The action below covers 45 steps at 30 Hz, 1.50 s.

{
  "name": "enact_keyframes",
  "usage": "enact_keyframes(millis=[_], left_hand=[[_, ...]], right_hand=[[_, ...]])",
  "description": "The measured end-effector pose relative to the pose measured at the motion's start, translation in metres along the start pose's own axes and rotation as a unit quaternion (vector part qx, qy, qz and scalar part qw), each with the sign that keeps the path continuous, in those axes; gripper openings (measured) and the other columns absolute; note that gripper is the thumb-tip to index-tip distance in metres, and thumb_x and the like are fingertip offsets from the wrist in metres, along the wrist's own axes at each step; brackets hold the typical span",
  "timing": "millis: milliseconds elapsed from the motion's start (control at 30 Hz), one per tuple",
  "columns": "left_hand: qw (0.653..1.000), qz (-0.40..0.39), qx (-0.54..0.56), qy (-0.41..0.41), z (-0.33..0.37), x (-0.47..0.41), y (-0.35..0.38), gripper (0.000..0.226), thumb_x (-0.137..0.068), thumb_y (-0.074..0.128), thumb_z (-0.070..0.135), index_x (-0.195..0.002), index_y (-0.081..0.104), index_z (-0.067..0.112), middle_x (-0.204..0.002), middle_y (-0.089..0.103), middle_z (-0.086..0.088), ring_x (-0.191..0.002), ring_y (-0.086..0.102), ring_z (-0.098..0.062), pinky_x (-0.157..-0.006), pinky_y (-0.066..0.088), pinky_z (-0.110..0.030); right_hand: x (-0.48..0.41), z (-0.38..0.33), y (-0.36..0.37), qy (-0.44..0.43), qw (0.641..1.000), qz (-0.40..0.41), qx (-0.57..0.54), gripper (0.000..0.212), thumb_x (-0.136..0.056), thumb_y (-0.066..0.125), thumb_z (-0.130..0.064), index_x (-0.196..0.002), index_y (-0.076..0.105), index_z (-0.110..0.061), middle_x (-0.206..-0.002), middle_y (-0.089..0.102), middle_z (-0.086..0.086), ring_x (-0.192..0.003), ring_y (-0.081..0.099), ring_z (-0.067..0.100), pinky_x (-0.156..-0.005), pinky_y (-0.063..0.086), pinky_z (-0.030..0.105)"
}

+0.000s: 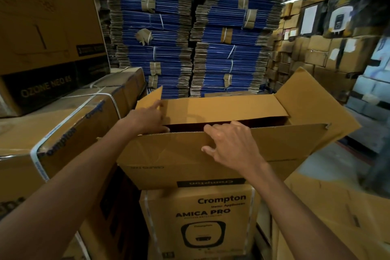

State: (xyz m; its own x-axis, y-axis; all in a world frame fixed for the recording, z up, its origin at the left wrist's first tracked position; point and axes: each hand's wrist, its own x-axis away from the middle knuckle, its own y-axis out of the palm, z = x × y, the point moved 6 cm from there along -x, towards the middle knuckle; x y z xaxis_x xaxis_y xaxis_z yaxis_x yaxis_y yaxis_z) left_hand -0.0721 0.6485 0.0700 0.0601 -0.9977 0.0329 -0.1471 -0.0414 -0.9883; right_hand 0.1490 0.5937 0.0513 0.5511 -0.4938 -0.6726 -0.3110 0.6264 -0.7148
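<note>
An open brown cardboard box (168, 160) stands in front of me with its flaps up; its inside is dark. My left hand (147, 117) reaches over the left end, its fingers touching the far flap (221, 107). My right hand (230, 146) grips the top edge of the near flap, fingers curled over the edge and thumb on the front face. The box rests on a printed carton marked Crompton Amica Pro (200, 217). A right side flap (312, 99) sticks up and outward.
A strapped carton (63, 129) sits close on the left under a big box marked Ozone Neo (42, 48). Tall stacks of flat blue cartons (190, 27) rise behind. Stacked brown boxes (316, 53) fill the right. Flat cardboard (327, 207) lies lower right.
</note>
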Motion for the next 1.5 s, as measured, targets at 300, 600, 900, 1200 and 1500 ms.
enact_keyframes(millis=[300,600,900,1200,1500], left_hand=[[0.964,0.161,0.141,-0.156,-0.082,0.055,-0.012,0.021,-0.096,0.057,0.012,-0.114,0.066,0.018,-0.145,0.041,-0.009,-0.101,0.058,-0.025,-0.081,0.052,-0.041],[0.933,0.175,0.231,-0.214,-0.088,0.064,0.009,0.02,-0.104,0.049,0.015,-0.119,0.062,0.013,-0.082,0.051,0.002,-0.071,0.061,-0.015,-0.053,0.048,-0.025],[0.937,0.132,0.232,-0.228,-0.063,0.058,0.016,0.012,-0.104,0.049,0.021,-0.112,0.056,0.016,-0.094,0.06,-0.005,-0.079,0.065,-0.02,-0.068,0.06,-0.034],[0.923,0.171,0.256,-0.231,-0.066,0.072,0.022,0.03,-0.104,0.048,0.018,-0.134,0.051,0.017,-0.087,0.053,0.0,-0.073,0.059,-0.015,-0.052,0.045,-0.027],[0.918,0.182,0.266,-0.232,-0.067,0.072,0.023,0.045,-0.104,0.048,0.017,-0.149,0.042,0.023,-0.092,0.051,0.002,-0.071,0.055,-0.012,-0.053,0.043,-0.026]], right_hand=[[-0.012,0.001,-0.003,0.024,0.997,-0.068,-0.025,0.045,-0.084,0.076,-0.053,-0.115,0.066,-0.021,-0.085,0.072,-0.004,-0.08,0.068,0.017,-0.087,0.054,0.04],[-0.036,0.011,-0.011,0.103,0.919,-0.328,-0.192,0.069,-0.09,0.037,-0.075,-0.124,0.069,-0.025,-0.105,0.072,0.003,-0.094,0.066,0.017,-0.087,0.051,0.036],[-0.07,0.048,0.058,0.167,0.828,-0.518,-0.137,0.027,-0.1,0.058,-0.032,-0.119,0.072,-0.02,-0.12,0.07,0.002,-0.106,0.067,0.024,-0.097,0.055,0.047],[-0.076,0.052,0.096,0.181,0.819,-0.54,-0.077,0.06,-0.095,0.064,-0.037,-0.15,0.048,-0.018,-0.151,0.049,0.004,-0.135,0.049,0.026,-0.111,0.043,0.044],[-0.102,0.069,0.069,0.166,0.905,-0.378,-0.105,0.04,-0.097,0.066,-0.026,-0.136,0.06,-0.017,-0.114,0.064,0.007,-0.092,0.063,0.02,-0.08,0.057,0.035]])
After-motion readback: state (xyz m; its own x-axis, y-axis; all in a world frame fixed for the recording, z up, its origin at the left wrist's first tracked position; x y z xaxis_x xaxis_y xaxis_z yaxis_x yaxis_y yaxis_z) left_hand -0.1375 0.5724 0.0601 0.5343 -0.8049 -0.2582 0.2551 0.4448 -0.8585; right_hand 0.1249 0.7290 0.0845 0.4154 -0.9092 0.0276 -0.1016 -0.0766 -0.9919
